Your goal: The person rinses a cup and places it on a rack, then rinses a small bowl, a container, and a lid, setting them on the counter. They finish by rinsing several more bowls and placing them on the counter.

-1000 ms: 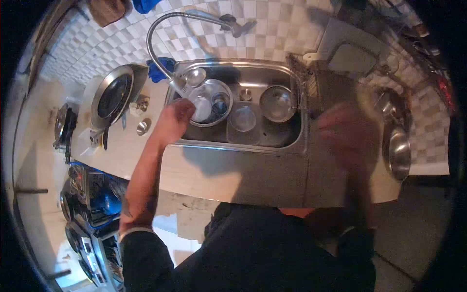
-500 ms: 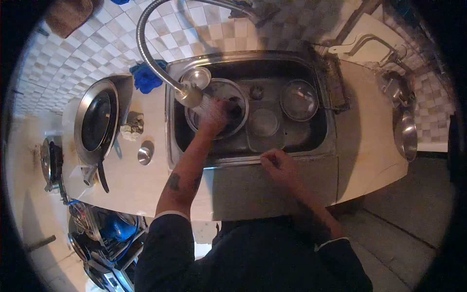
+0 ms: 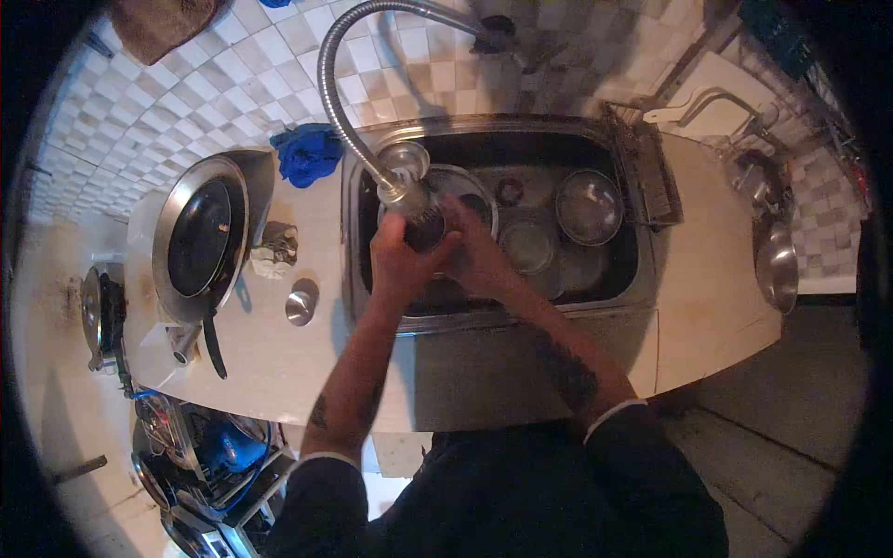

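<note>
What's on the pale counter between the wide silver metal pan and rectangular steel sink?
Head view: back to front, a crumpled blue cloth, a crumpled whitish bundle and a small silver metal cup.

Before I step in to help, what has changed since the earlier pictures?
The right hand has swung left, from over the counter right of the sink, to meet the left hand below the faucet head. They seem to be around something dark, too hidden to name. The blue cloth, frying pan and round dish at the sink's right stayed put.
</note>
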Demonstrator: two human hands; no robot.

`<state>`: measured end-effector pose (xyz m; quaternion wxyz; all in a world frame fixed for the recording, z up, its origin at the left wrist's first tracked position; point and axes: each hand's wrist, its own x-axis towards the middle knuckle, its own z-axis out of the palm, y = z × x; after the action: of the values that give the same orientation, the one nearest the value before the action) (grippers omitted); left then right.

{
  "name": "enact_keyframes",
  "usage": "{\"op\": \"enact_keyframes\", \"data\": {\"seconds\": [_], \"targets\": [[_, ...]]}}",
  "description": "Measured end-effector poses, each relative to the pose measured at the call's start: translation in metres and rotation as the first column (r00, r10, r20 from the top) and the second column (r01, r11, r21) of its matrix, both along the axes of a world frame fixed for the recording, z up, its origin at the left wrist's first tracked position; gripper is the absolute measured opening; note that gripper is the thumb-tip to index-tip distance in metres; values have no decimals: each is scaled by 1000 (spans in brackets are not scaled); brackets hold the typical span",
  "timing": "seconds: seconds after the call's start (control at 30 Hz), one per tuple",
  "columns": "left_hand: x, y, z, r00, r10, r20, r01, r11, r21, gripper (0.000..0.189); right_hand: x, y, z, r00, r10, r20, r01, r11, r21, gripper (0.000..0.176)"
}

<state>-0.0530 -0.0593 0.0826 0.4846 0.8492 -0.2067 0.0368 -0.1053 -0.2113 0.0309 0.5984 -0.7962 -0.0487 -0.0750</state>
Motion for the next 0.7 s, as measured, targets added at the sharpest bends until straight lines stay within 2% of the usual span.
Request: {"op": "enact_keyframes", "data": {"seconds": [0.03,0.07,0.13,0.17,0.23,0.27,0.33,0.37,0.47,0.57,0.67,0.7], "targets": [[-1,-6,-6,998,62,24,-61,997,-40,60,-3,-5,-9,996,-81,39,82,996,-27,85],[-5,-7,-12,991,125,38,-121,989,-79,61,-9,-12,-19,988,-157,-3,157,987,-43,84],[-11,-6,-19,996,79,-29,-79,997,-18,62,-24,-28,-32,950,-299,-89,292,952,-90,80],[-3,-10,-18,998,53,-42,-53,999,1,62,-27,-37,-37,949,-303,-85,298,952,-65,78],[4,-17,-1,995,101,2,-100,990,-96,63,-40,-44,-49,944,-319,-86,319,948,-15,75],[-2,-15,3,991,136,6,-134,982,-136,64,-43,-45,-52,938,-330,-107,320,942,-95,74],[3,-13,-33,987,148,-63,-150,988,-26,64,-42,-42,-38,928,-347,-138,306,918,-251,72],[12,-16,-42,984,157,-80,-156,987,20,64,-38,-41,-34,947,-303,-110,265,927,-267,72],[2,-22,3,977,214,-21,-212,940,-266,62,-23,-36,-26,972,-227,-51,198,922,-334,74],[6,-21,-36,964,133,-230,-169,975,-147,60,-14,-24,-28,979,-186,-81,131,886,-446,82],[5,-25,-21,960,275,-43,-276,916,-292,50,3,-27,-47,985,-168,-48,110,811,-575,92],[4,-22,-38,933,258,-253,-347,835,-427,47,7,-26,-50,984,-177,-27,122,774,-621,95]]}}
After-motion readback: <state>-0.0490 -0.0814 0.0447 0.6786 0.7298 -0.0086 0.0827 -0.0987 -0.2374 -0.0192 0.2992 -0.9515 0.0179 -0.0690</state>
